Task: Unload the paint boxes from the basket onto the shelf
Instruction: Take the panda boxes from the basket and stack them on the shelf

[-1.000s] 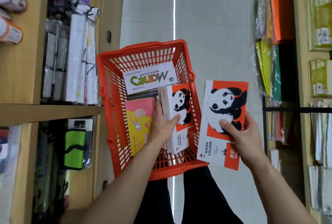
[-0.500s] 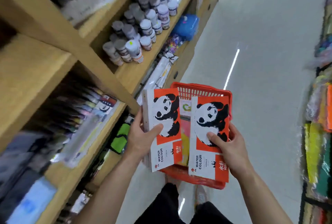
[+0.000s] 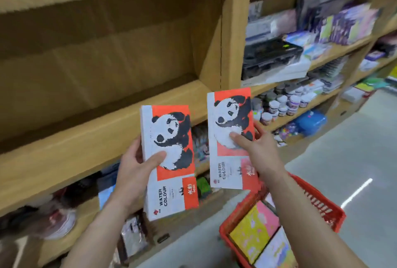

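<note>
Head view, nearest the camera: a red basket (image 3: 322,214) sits low, below the right forearm, with a yellow and pink box (image 3: 255,227) and a paler box (image 3: 277,250) lying flat inside it. Above the basket and to its left, the left hand (image 3: 133,173) is closed around the lower left edge of a panda paint box (image 3: 169,160), thumb pressed on the front, fingers behind; the box stands upright with "WATER COLOUR" printed near its bottom. Straight above the basket, the right hand (image 3: 257,151) grips a second panda paint box (image 3: 231,136) the same way, thumb on the panda picture, fingers wrapped round the right edge. The two boxes are side by side, close but apart, the right one higher. Beyond them, further up from the basket, runs a bare wooden shelf (image 3: 86,136), its board level with the tops of the boxes. Up and right of the basket, small paint jars (image 3: 281,104) crowd another shelf, blurred.
</note>
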`<state>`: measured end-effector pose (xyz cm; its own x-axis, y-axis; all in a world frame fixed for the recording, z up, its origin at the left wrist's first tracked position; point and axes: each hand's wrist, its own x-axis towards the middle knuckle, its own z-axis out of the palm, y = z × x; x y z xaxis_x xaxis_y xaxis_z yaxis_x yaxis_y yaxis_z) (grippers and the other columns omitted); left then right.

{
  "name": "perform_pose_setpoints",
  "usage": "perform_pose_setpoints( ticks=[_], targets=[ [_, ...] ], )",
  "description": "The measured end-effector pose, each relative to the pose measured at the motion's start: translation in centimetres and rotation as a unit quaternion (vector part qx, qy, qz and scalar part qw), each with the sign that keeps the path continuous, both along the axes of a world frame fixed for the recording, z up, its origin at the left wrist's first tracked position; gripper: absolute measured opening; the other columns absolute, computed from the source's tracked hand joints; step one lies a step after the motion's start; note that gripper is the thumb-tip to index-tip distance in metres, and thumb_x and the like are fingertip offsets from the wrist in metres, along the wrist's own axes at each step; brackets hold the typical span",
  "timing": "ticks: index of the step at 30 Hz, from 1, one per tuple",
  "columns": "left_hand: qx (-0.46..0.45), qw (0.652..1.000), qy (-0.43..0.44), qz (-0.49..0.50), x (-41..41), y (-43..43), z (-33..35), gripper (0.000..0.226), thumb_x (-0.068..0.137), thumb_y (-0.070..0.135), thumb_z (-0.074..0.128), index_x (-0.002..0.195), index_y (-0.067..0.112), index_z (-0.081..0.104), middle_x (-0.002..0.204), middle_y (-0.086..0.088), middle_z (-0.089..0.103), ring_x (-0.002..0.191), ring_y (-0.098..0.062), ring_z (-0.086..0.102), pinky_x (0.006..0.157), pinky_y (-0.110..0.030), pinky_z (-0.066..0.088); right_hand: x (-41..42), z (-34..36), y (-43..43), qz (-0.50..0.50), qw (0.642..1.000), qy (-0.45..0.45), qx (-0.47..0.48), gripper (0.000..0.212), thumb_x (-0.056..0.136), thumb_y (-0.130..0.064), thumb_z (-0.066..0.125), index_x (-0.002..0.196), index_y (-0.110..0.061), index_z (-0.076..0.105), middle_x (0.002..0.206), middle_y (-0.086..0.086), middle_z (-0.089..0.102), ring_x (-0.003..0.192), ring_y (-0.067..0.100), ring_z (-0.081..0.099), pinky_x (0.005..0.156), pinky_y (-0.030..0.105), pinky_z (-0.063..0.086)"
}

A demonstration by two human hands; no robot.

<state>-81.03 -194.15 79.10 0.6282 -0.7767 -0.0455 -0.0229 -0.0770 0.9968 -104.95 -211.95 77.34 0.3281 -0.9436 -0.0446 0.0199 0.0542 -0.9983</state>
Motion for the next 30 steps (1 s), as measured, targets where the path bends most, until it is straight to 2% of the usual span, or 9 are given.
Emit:
perform_pose_setpoints(
  ticks=[5, 8, 13, 18, 21, 23, 26, 28, 30],
  targets=[
    [-0.028, 0.999, -0.004, 0.027, 6.4, 1.0, 2.3, 0.041, 0.087, 0.009, 0.080, 0.115, 0.035, 0.067, 0.101, 0.012, 0.082, 0.083, -0.015, 0.080, 0.057, -0.023, 0.060, 9.6, 4.6, -3.3, 0.031, 0.999, 0.006, -0.018, 0.042, 0.068, -0.030, 0.087, 0.107, -0.023, 0.071, 0.095, -0.009, 0.084, 0.083, 0.014, 0.081, 0.064, 0.025, 0.061],
    [-0.045, 0.998, 0.009, 0.035, 9.9, 1.1, 3.0, 0.048, 0.079, 0.014, 0.086, 0.118, 0.033, 0.066, 0.102, 0.007, 0.082, 0.079, -0.019, 0.080, 0.055, -0.026, 0.060, 14.3, 5.7, -5.6, 0.056, 0.998, 0.028, 0.016, 0.052, 0.070, -0.028, 0.090, 0.115, -0.013, 0.068, 0.094, 0.004, 0.084, 0.080, 0.027, 0.082, 0.070, 0.038, 0.062],
    [-0.065, 0.997, 0.021, 0.033, 15.0, 0.0, 3.4, 0.051, 0.083, 0.006, 0.082, 0.126, 0.028, 0.065, 0.102, 0.009, 0.082, 0.080, -0.012, 0.080, 0.057, -0.021, 0.059, 19.9, 6.1, -8.3, 0.099, 0.988, 0.091, 0.071, 0.046, 0.079, -0.026, 0.089, 0.116, -0.010, 0.067, 0.088, 0.013, 0.083, 0.073, 0.032, 0.082, 0.058, 0.034, 0.062],
    [-0.064, 0.997, 0.031, 0.041, 17.2, -1.6, 3.6, 0.060, 0.064, 0.034, 0.085, 0.121, 0.038, 0.068, 0.108, 0.008, 0.082, 0.089, -0.018, 0.080, 0.062, -0.023, 0.060, 21.9, 6.4, -11.5, 0.125, 0.970, 0.185, 0.096, 0.033, 0.085, -0.028, 0.085, 0.105, -0.008, 0.069, 0.081, 0.014, 0.083, 0.065, 0.028, 0.081, 0.048, 0.029, 0.059],
    [-0.062, 0.997, 0.028, 0.047, 17.4, -2.5, 3.5, 0.054, 0.061, 0.039, 0.084, 0.112, 0.048, 0.071, 0.109, 0.008, 0.081, 0.092, -0.019, 0.080, 0.064, -0.026, 0.061, 22.3, 6.2, -12.7, 0.144, 0.958, 0.230, 0.088, 0.033, 0.087, -0.029, 0.083, 0.105, -0.005, 0.069, 0.076, 0.011, 0.082, 0.061, 0.024, 0.080, 0.046, 0.026, 0.057],
    [-0.065, 0.996, 0.026, 0.054, 17.2, -2.9, 3.7, 0.051, 0.061, 0.039, 0.083, 0.109, 0.051, 0.072, 0.109, 0.008, 0.081, 0.092, -0.018, 0.080, 0.065, -0.027, 0.061, 22.1, 5.9, -13.1, 0.144, 0.951, 0.268, 0.052, 0.037, 0.088, -0.031, 0.082, 0.111, -0.005, 0.070, 0.078, 0.006, 0.083, 0.066, 0.023, 0.081, 0.052, 0.030, 0.060],
    [-0.068, 0.996, 0.022, 0.061, 16.6, -3.5, 4.6, 0.054, 0.063, 0.036, 0.084, 0.116, 0.039, 0.071, 0.111, 0.004, 0.081, 0.094, -0.021, 0.080, 0.068, -0.030, 0.061, 21.2, 5.9, -12.9, 0.056, 0.928, 0.343, -0.134, 0.050, 0.089, -0.038, 0.077, 0.129, -0.010, 0.067, 0.113, -0.003, 0.079, 0.102, 0.024, 0.076, 0.087, 0.040, 0.060],
    [-0.074, 0.995, 0.017, 0.059, 16.0, -4.1, 5.9, 0.048, 0.069, 0.027, 0.083, 0.115, 0.032, 0.072, 0.110, 0.001, 0.081, 0.093, -0.021, 0.080, 0.066, -0.027, 0.061, 20.7, 6.8, -11.1, -0.015, 0.937, 0.269, -0.220, 0.049, 0.091, -0.039, 0.072, 0.134, -0.015, 0.066, 0.119, -0.004, 0.076, 0.109, 0.017, 0.072, 0.097, 0.040, 0.057],
    [-0.081, 0.995, 0.011, 0.058, 15.4, -5.1, 7.5, 0.040, 0.073, 0.022, 0.079, 0.112, 0.026, 0.071, 0.106, 0.000, 0.082, 0.088, -0.020, 0.080, 0.064, -0.026, 0.060, 20.7, 7.7, -8.8, 0.038, 0.953, 0.171, -0.249, 0.050, 0.089, -0.043, 0.069, 0.133, -0.017, 0.068, 0.112, -0.012, 0.075, 0.100, -0.003, 0.069, 0.092, 0.023, 0.057]
  ],
)
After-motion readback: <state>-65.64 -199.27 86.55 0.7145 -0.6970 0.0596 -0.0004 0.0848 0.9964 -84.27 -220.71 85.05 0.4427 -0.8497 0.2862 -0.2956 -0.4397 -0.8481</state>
